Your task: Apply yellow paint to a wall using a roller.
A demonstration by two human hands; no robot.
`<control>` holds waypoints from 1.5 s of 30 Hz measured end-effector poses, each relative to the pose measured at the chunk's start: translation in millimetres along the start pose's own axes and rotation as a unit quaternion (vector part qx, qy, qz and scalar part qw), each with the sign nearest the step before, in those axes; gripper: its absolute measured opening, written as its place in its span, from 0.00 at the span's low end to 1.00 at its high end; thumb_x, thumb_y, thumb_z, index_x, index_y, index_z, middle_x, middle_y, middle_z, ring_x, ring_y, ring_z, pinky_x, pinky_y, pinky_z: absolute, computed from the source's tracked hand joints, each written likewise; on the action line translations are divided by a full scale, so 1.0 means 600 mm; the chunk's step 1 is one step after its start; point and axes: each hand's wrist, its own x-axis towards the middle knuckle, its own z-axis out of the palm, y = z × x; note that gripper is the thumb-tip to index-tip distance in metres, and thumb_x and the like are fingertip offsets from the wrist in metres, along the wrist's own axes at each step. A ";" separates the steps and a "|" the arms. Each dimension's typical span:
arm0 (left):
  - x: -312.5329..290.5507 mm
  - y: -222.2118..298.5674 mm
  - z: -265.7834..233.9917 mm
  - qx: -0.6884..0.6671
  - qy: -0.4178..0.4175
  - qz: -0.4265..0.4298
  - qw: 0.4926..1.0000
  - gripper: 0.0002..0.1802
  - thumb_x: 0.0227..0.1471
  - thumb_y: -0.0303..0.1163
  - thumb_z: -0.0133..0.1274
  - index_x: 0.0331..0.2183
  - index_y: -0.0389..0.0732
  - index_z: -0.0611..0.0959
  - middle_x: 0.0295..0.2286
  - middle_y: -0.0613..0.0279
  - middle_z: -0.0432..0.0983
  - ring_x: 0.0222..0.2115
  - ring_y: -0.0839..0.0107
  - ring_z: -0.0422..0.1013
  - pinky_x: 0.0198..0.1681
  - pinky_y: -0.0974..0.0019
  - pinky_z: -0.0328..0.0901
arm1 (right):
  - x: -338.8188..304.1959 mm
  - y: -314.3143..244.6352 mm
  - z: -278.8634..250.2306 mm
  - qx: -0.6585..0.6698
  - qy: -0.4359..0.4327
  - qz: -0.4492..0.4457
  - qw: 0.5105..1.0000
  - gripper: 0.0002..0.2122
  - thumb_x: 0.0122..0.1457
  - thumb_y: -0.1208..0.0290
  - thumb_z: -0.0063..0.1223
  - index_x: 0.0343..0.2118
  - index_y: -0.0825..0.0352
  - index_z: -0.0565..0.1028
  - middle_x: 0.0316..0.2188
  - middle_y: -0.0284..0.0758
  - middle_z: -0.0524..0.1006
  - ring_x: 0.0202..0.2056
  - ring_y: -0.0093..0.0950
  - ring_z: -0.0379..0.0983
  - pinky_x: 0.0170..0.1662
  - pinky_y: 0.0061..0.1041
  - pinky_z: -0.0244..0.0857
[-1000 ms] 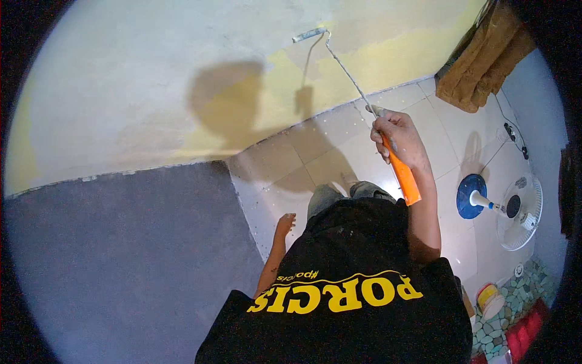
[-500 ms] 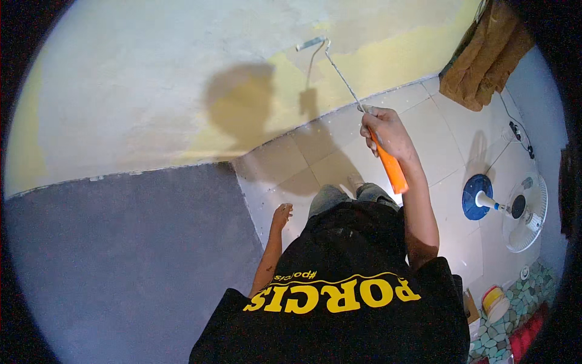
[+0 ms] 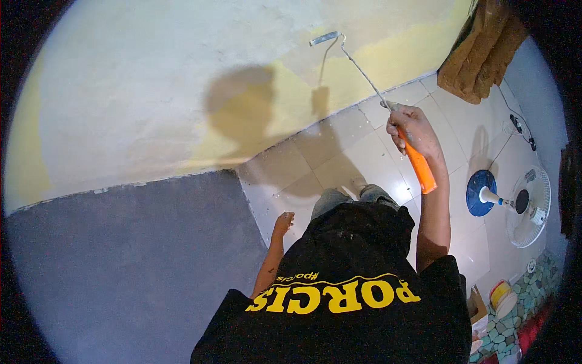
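My right hand (image 3: 414, 128) grips the orange handle of a paint roller (image 3: 419, 164), with the thumb lying along its upper end. A thin bent metal rod (image 3: 365, 74) runs up from the handle to a small, narrow roller head (image 3: 325, 39) at the wall (image 3: 157, 91). The wall has yellow paint with broad whitish patches over it. Whether the roller head touches the wall is hard to tell. My left hand (image 3: 284, 223) hangs low at my side, fingers loosely bent and slightly apart, with nothing visible in it.
A grey surface (image 3: 133, 255) meets the wall at left. Paint specks dot the tiled floor (image 3: 345, 148). At right stands a fan (image 3: 526, 207) with a blue base (image 3: 481, 193). Brown draped material (image 3: 479, 57) sits at the back right, near a cable (image 3: 515, 115). A bucket (image 3: 503, 298) stands lower right.
My right hand and the paint roller have shifted right, and the roller head is slightly higher on the wall. My left hand has dropped slightly lower in the picture.
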 end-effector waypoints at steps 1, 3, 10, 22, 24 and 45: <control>0.004 0.001 -0.002 0.000 0.041 -0.006 0.999 0.27 0.57 0.51 0.53 0.44 0.36 0.81 0.37 0.56 0.80 0.37 0.68 0.76 0.34 0.65 0.72 | -0.002 0.000 -0.004 0.016 -0.015 -0.008 1.000 0.10 0.57 0.69 0.46 0.20 0.65 0.67 0.14 0.28 0.67 0.11 0.18 0.62 0.13 0.22 0.61; 0.011 0.008 -0.003 0.002 -0.017 0.024 1.000 0.27 0.56 0.52 0.53 0.44 0.36 0.80 0.37 0.56 0.79 0.35 0.67 0.76 0.35 0.64 0.72 | -0.001 0.000 -0.009 0.035 -0.047 -0.023 0.998 0.10 0.57 0.69 0.46 0.20 0.64 0.67 0.14 0.28 0.67 0.11 0.18 0.62 0.13 0.22 0.61; 0.027 0.055 0.010 0.022 0.033 0.041 0.998 0.27 0.57 0.52 0.52 0.43 0.37 0.81 0.36 0.56 0.79 0.34 0.67 0.75 0.36 0.64 0.72 | 0.027 -0.002 -0.002 0.031 -0.013 0.028 0.999 0.10 0.57 0.69 0.47 0.20 0.63 0.66 0.14 0.27 0.66 0.11 0.17 0.62 0.12 0.21 0.60; 0.011 0.038 -0.006 0.023 0.040 0.040 0.998 0.25 0.58 0.50 0.50 0.44 0.37 0.81 0.37 0.57 0.79 0.38 0.67 0.75 0.38 0.64 0.72 | -0.006 -0.046 -0.006 0.007 -0.049 -0.004 0.999 0.12 0.58 0.70 0.46 0.18 0.64 0.66 0.13 0.27 0.66 0.10 0.17 0.63 0.11 0.20 0.60; 0.012 0.033 -0.011 0.012 -0.037 0.015 0.999 0.25 0.58 0.49 0.50 0.43 0.37 0.81 0.36 0.57 0.78 0.37 0.68 0.75 0.37 0.64 0.72 | 0.004 -0.044 -0.009 0.015 -0.055 -0.002 0.998 0.12 0.58 0.70 0.46 0.18 0.64 0.66 0.13 0.27 0.66 0.10 0.17 0.63 0.11 0.20 0.59; 0.067 0.030 0.000 0.075 -0.004 0.185 0.980 0.25 0.57 0.51 0.53 0.45 0.41 0.79 0.39 0.58 0.79 0.34 0.65 0.76 0.35 0.60 0.69 | -0.006 -0.039 -0.023 0.053 -0.044 -0.003 0.998 0.10 0.59 0.70 0.44 0.22 0.66 0.67 0.13 0.27 0.65 0.09 0.16 0.60 0.09 0.17 0.57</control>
